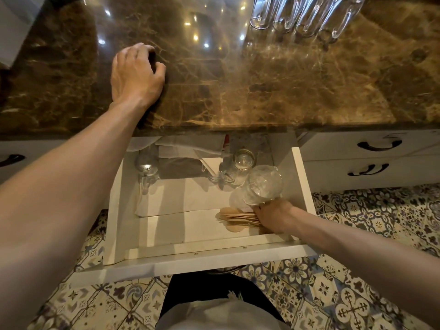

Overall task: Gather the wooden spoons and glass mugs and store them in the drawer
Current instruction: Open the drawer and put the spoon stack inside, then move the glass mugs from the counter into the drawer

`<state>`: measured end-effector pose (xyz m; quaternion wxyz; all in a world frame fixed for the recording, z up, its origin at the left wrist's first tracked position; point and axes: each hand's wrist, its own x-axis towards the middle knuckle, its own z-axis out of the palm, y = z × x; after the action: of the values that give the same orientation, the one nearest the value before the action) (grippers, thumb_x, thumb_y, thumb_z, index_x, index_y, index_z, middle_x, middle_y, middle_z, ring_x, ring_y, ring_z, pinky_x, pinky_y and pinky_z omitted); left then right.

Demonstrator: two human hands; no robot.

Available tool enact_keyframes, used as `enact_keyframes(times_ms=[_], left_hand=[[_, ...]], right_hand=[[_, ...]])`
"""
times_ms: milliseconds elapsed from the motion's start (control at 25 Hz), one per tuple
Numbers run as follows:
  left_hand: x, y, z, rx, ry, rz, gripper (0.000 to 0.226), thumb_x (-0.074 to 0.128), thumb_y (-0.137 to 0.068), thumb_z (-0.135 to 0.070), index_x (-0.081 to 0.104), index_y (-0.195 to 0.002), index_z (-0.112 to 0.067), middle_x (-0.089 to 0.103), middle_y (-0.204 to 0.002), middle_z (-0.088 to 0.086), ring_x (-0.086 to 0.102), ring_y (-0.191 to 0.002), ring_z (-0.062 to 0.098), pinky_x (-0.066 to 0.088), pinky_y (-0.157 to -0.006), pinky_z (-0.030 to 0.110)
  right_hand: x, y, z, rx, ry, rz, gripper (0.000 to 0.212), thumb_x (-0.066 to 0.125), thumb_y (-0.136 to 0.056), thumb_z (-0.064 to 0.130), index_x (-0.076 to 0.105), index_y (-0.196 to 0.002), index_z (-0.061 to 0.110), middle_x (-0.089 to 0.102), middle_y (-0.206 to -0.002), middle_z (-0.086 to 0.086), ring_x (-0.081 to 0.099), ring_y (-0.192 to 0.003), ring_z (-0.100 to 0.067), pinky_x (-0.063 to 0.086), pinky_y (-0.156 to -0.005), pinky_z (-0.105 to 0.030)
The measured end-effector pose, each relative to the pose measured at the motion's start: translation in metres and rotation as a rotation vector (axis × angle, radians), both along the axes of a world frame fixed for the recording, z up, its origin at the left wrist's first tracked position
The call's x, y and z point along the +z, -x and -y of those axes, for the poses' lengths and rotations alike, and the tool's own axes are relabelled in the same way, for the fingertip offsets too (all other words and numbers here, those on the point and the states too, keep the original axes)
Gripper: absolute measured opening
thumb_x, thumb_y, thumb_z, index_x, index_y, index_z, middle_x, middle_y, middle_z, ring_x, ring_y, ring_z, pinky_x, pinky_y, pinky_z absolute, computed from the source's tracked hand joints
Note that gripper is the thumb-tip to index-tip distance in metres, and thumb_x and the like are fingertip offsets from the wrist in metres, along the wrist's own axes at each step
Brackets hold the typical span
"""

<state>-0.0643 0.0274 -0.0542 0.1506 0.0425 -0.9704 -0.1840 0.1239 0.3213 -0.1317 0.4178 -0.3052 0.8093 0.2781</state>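
A white drawer (306, 186) stands pulled out below the brown marble counter (262, 91). Inside it, my right hand (273, 216) grips a clear glass mug (260, 185) tilted on its side at the drawer's right. A bunch of wooden spoons (234, 219) lies flat just left of that hand, touching the fingers. Two more glass mugs rest in the drawer: one at the back left (146, 166) and one at the back right (240, 165). My left hand (135, 72) rests on the counter, fingers curled, holding nothing. Several glass mugs (302, 15) stand at the counter's far right.
Folded white papers or cloths (188, 151) lie at the drawer's back. Closed white drawers with dark handles (378, 145) sit to the right, another handle (10, 159) to the left. Patterned floor tiles (345, 294) lie below. A white object (12, 32) stands at the counter's far left.
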Motion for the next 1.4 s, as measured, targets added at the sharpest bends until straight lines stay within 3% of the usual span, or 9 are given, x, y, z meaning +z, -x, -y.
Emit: enact_keyframes(times_ms=[160,440,560,680,840,920,1040,1240,1400], left_hand=[[0.003,-0.001,-0.001,0.006,-0.002,0.015,0.047,0.038,-0.09,-0.04,0.05,-0.128,-0.016,0.052,-0.134,0.009,0.042,-0.127,0.027,0.028,-0.111,0.041],[0.006,-0.001,-0.002,-0.01,-0.008,0.015,0.047,0.04,-0.09,-0.039,0.048,-0.13,-0.015,0.051,-0.135,0.01,0.041,-0.128,0.028,0.027,-0.111,0.043],[0.003,0.0,-0.002,-0.014,0.003,0.022,0.047,0.04,-0.091,-0.039,0.048,-0.13,-0.015,0.052,-0.134,0.011,0.042,-0.128,0.028,0.028,-0.111,0.045],[0.002,0.001,-0.002,-0.014,0.01,0.022,0.046,0.041,-0.092,-0.039,0.046,-0.131,-0.016,0.051,-0.135,0.011,0.041,-0.129,0.028,0.028,-0.11,0.046],[0.004,0.0,-0.002,-0.01,0.003,0.038,0.046,0.043,-0.093,-0.035,0.045,-0.134,-0.014,0.047,-0.14,0.012,0.039,-0.131,0.028,0.025,-0.111,0.045],[0.006,0.0,-0.003,-0.013,0.002,0.053,0.046,0.043,-0.093,-0.033,0.045,-0.135,-0.012,0.046,-0.141,0.013,0.038,-0.132,0.029,0.024,-0.112,0.044],[0.009,0.002,-0.004,0.001,-0.008,0.067,0.045,0.045,-0.093,-0.03,0.046,-0.134,-0.011,0.046,-0.142,0.014,0.038,-0.133,0.029,0.024,-0.113,0.044],[0.026,0.017,-0.023,-0.055,-0.255,0.029,0.033,0.054,-0.09,-0.018,0.059,-0.122,-0.013,0.055,-0.131,0.012,0.046,-0.123,0.027,0.033,-0.105,0.037],[0.053,0.052,-0.083,-0.246,-0.582,0.075,0.03,0.055,-0.092,-0.026,0.061,-0.12,-0.019,0.065,-0.116,0.001,0.059,-0.1,0.013,0.048,-0.09,0.031]], right_hand=[[0.005,0.007,-0.011,-0.152,0.047,0.102,0.079,0.027,-0.088,0.068,0.025,-0.143,0.012,0.047,-0.14,-0.013,0.05,-0.122,-0.032,0.044,-0.099,-0.044],[0.049,0.004,-0.014,-0.258,0.087,0.143,0.059,0.037,-0.094,0.05,0.035,-0.137,0.011,0.056,-0.127,-0.011,0.057,-0.109,-0.03,0.049,-0.089,-0.041],[0.092,0.017,-0.025,-0.417,0.181,0.286,0.045,0.045,-0.091,0.049,0.054,-0.123,0.018,0.063,-0.118,-0.002,0.061,-0.1,-0.02,0.05,-0.088,-0.037],[0.146,0.049,-0.043,-0.565,0.364,0.321,0.043,0.047,-0.087,0.056,0.06,-0.116,0.026,0.065,-0.112,0.009,0.06,-0.096,-0.006,0.048,-0.08,-0.024],[0.183,0.109,-0.056,-1.029,1.031,0.012,0.028,0.057,-0.087,0.042,0.067,-0.101,0.02,0.071,-0.083,0.008,0.062,-0.068,-0.002,0.051,-0.059,-0.016],[0.182,0.144,-0.051,-1.24,1.328,-0.216,0.023,0.059,-0.088,0.034,0.065,-0.102,0.016,0.07,-0.081,0.004,0.059,-0.062,-0.007,0.05,-0.054,-0.018],[0.176,0.199,-0.032,-1.445,1.585,-0.401,0.026,0.059,-0.09,0.027,0.057,-0.112,0.012,0.065,-0.085,-0.003,0.055,-0.051,-0.007,0.046,-0.047,-0.021],[0.153,0.263,-0.004,-1.587,1.566,-0.534,0.041,0.054,-0.093,0.026,0.04,-0.128,0.009,0.06,-0.08,-0.004,0.053,-0.055,-0.014,0.047,-0.044,-0.026],[0.137,0.291,0.003,-1.639,1.514,-0.684,0.027,0.053,-0.093,0.026,0.047,-0.115,0.012,0.064,-0.091,-0.008,0.056,-0.063,-0.017,0.051,-0.052,-0.029]])
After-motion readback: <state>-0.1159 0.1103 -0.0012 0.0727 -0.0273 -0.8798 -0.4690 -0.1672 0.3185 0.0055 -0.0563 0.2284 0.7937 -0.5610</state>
